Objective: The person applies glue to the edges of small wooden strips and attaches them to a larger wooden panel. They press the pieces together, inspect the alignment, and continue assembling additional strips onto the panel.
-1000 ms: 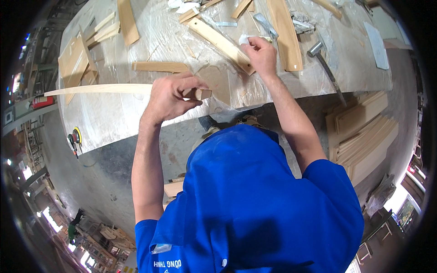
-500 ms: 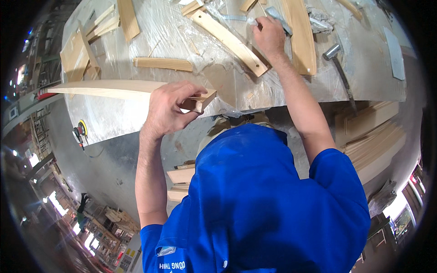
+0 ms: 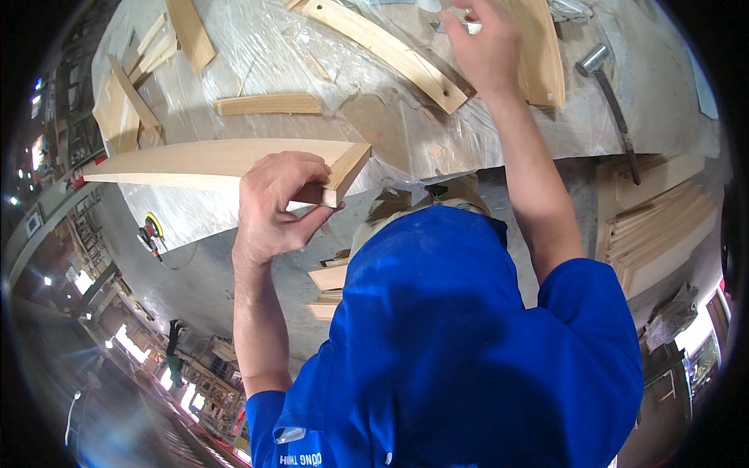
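Note:
My left hand (image 3: 277, 207) grips the near corner of a long pale wooden board (image 3: 195, 160), thumb below and fingers over its edge. The board stretches left along the table's near edge, its end face (image 3: 347, 175) turned toward me. Out at the top of the view, my right hand (image 3: 488, 51) has its fingers bent together, with a small shiny bit between or beside them; its kind is too small to tell. Next to that hand lies a narrow wooden strip with holes (image 3: 382, 43), and a wide wooden board (image 3: 538, 58) is on its other side.
On the plastic-covered table (image 3: 273, 82) lie a short wooden piece (image 3: 268, 104), offcuts (image 3: 125, 105) and a hammer (image 3: 605, 78) whose handle passes the near edge. A yellow-rimmed sander (image 3: 150, 230) is at the left edge. Stacked boards (image 3: 663, 226) stand at the right.
My right hand has moved up and slightly right, away from the grey-blue item beside it. My left hand stays on the board, whose end shows more fully. The whole view has shifted a little.

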The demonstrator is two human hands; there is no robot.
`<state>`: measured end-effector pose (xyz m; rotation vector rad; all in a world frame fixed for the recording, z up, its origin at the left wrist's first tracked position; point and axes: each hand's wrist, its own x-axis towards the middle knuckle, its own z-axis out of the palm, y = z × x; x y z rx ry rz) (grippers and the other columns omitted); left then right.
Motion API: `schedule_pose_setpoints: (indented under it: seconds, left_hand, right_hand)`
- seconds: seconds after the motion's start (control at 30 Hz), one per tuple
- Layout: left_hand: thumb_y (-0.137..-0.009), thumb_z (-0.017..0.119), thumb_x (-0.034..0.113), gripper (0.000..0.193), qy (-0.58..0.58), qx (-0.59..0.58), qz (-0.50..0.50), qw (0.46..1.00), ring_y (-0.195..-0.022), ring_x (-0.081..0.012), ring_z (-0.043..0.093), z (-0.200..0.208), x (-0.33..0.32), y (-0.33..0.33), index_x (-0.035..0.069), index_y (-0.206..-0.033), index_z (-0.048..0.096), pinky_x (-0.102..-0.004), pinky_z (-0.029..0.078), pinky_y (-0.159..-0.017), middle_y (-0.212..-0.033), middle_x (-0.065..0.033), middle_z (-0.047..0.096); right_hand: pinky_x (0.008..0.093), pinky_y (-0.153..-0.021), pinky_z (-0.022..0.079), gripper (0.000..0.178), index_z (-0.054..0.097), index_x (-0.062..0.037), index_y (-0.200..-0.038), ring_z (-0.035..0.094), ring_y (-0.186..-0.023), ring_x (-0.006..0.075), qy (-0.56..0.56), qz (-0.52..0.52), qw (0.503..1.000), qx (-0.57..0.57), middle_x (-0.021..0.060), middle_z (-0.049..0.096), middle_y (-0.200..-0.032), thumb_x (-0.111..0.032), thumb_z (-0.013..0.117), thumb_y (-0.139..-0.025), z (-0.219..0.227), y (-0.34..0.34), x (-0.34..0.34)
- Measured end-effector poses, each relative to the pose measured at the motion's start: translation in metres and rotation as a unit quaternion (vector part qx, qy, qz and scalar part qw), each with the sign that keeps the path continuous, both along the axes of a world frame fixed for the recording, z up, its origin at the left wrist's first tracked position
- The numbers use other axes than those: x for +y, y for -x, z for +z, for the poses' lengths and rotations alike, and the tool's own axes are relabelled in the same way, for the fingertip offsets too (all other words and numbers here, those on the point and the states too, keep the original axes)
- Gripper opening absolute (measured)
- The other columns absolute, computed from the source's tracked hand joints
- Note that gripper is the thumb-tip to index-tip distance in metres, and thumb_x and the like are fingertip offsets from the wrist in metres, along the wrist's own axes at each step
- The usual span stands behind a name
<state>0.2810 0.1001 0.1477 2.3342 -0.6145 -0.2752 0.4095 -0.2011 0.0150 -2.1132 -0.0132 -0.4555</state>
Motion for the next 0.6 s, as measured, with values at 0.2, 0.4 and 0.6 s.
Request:
schedule_pose_setpoints:
  seconds: [0.2, 0.4, 0.6]
  left_hand:
    - [-0.059, 0.091, 0.008, 0.043, 0.014, -0.033, -0.007, 0.999, -0.090, -0.0330, 0.076, -0.005, 0.002, 0.000, 0.008, -0.096, 0.070, -0.0413, 0.057, -0.082, -0.099, -0.0098, 0.077]
    - [-0.059, 0.091, 0.007, 0.042, 0.019, -0.030, -0.003, 0.999, -0.084, -0.0295, 0.075, -0.004, 0.001, 0.001, 0.008, -0.095, 0.070, -0.0395, 0.055, -0.078, -0.098, -0.0084, 0.077]
    - [-0.060, 0.091, 0.007, 0.041, 0.027, -0.048, -0.001, 0.998, -0.081, -0.0284, 0.074, -0.007, 0.002, 0.002, 0.008, -0.095, 0.069, -0.0387, 0.054, -0.075, -0.094, -0.0066, 0.076]
  right_hand:
    - [0.0321, -0.074, 0.056, 0.011, 0.081, -0.0032, -0.101, 0.071, -0.085, 0.0202, -0.164, 0.260, 0.952, -0.010, 0.0083, 0.077, -0.096, 0.000, 0.078, -0.091, 0.049, 0.100, 0.030]
    - [0.0370, -0.071, 0.055, 0.026, 0.079, -0.0029, -0.102, 0.067, -0.081, 0.0257, -0.211, 0.315, 0.925, -0.036, 0.0080, 0.074, -0.096, 0.007, 0.084, -0.079, 0.053, 0.140, 0.061]
    - [0.0373, -0.073, 0.057, 0.028, 0.080, -0.0038, -0.104, 0.068, -0.085, 0.0263, -0.182, 0.305, 0.932, -0.067, 0.0060, 0.075, -0.102, 0.004, 0.086, -0.078, 0.055, 0.145, 0.069]
